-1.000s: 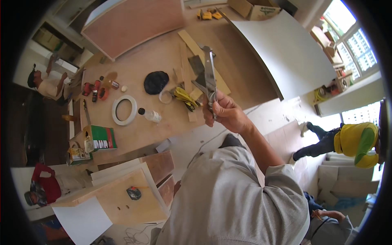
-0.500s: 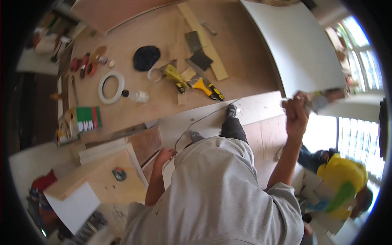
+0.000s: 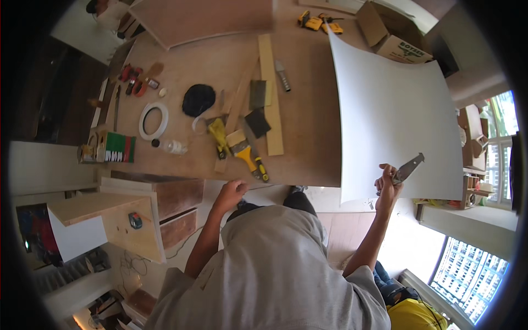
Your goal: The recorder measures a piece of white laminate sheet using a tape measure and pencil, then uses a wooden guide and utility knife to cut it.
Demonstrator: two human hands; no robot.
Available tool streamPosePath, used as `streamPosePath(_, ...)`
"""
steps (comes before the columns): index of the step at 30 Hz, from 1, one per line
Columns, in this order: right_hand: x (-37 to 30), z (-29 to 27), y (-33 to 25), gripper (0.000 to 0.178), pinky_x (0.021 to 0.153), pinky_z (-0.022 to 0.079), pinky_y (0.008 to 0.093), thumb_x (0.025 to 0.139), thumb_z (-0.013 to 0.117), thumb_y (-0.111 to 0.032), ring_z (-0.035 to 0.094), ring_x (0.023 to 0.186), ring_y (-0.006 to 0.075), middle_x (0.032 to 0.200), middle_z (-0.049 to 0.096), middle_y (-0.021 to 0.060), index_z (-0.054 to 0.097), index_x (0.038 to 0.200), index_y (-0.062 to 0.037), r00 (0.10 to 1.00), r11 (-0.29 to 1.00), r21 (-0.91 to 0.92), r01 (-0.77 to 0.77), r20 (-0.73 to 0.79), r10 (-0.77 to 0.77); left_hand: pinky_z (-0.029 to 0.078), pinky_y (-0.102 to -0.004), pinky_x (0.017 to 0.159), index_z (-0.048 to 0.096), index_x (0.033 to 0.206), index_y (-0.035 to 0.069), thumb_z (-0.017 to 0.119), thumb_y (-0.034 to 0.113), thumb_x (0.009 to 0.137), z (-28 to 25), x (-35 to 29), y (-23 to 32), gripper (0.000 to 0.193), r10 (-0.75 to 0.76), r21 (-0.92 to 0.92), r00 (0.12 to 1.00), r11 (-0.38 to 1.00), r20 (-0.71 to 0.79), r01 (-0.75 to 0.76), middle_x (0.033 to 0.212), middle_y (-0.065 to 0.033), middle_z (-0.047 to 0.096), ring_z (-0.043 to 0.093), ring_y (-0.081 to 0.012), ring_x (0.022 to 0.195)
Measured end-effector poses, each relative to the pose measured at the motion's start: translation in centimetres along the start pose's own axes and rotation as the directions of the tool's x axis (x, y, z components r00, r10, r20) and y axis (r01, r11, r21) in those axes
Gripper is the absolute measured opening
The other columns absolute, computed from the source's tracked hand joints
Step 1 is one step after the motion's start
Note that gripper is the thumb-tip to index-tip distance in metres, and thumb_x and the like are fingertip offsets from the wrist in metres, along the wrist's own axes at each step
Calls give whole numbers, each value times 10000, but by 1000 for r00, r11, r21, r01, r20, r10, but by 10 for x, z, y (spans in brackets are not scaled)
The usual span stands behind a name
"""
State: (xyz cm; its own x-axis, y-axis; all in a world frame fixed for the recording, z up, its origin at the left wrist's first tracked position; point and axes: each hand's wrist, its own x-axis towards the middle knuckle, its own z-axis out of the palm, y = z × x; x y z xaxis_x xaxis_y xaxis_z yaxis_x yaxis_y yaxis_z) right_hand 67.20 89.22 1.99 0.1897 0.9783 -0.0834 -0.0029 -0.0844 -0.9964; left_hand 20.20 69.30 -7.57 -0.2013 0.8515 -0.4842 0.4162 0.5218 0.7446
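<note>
In the head view, the right hand point(image 3: 388, 184) is wrapped around the handle of a metal-bladed tool point(image 3: 409, 168) at the right – its flat blade, notched at the tip, points away to the far right. The tool shows in front of the near part of a large white sheet point(image 3: 399, 110); whether it touches the sheet I cannot tell. The left hand point(image 3: 231, 193) is near the near edge of the wooden table point(image 3: 311, 132), fingers curled; I cannot tell whether they grasp anything.

On the table, just beyond the left hand, lies a wide brush point(image 3: 238, 144) with a yellow handle, beside a yellow-and-black item point(image 3: 218, 136). Farther off, two dark squares point(image 3: 257, 94) lie by a pale wooden strip point(image 3: 274, 137). To the left are a black bundle point(image 3: 198, 100), a white ring-shaped roll point(image 3: 144, 122) and a clear bottle point(image 3: 176, 147) on its side – its dark cap toward the left. A tape measure point(image 3: 135, 220) sits on a plywood piece point(image 3: 124, 209) at the near left.
</note>
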Motion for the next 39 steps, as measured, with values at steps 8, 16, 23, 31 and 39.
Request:
streamPosePath(8,38,-40,16,369,443,283,257,1076,702,-352,362,452,36,557,461,-61,756,949,-9,996,997,-11,-72,-59,71,582,-339,812,697,1239,-21,687,222,1065,73,47,198,299,316,52,945,946,80,-321,1085,-123,771,728,-199,906)
streamPosePath(16,28,-44,40,339,413,304,248,1070,706,-324,415,433,35,567,511,-48,743,938,-14,989,988,-68,-135,-75,130,587,-369,819,672,1360,9,744,185,1006,58,63,174,401,264,120,952,951,156,-283,1045,-119,762,738,-220,926)
streamPosePath(23,11,-29,31,343,410,303,243,1065,712,-330,428,429,38,578,515,-50,747,941,-12,985,980,-112,-164,-78,156,544,-394,736,557,1530,53,713,164,1003,-29,159,255,560,428,300,902,869,-56,-394,818,-72,664,650,-191,764)
streamPosePath(31,-76,-24,-1,345,411,307,272,1061,694,-301,429,432,48,561,486,-53,772,992,27,949,919,-316,-237,-276,150,557,-476,993,380,1648,65,605,111,868,-88,296,407,813,586,499,807,720,-67,-482,1234,-217,735,698,-397,1169)
streamPosePath(39,-197,-58,48,345,401,300,289,1047,695,-316,427,427,75,629,555,-11,759,963,12,801,837,-323,-442,-561,207,516,-465,1127,411,1638,101,600,115,869,-91,392,477,792,572,613,819,665,-50,-427,1510,-196,612,616,-366,1363)
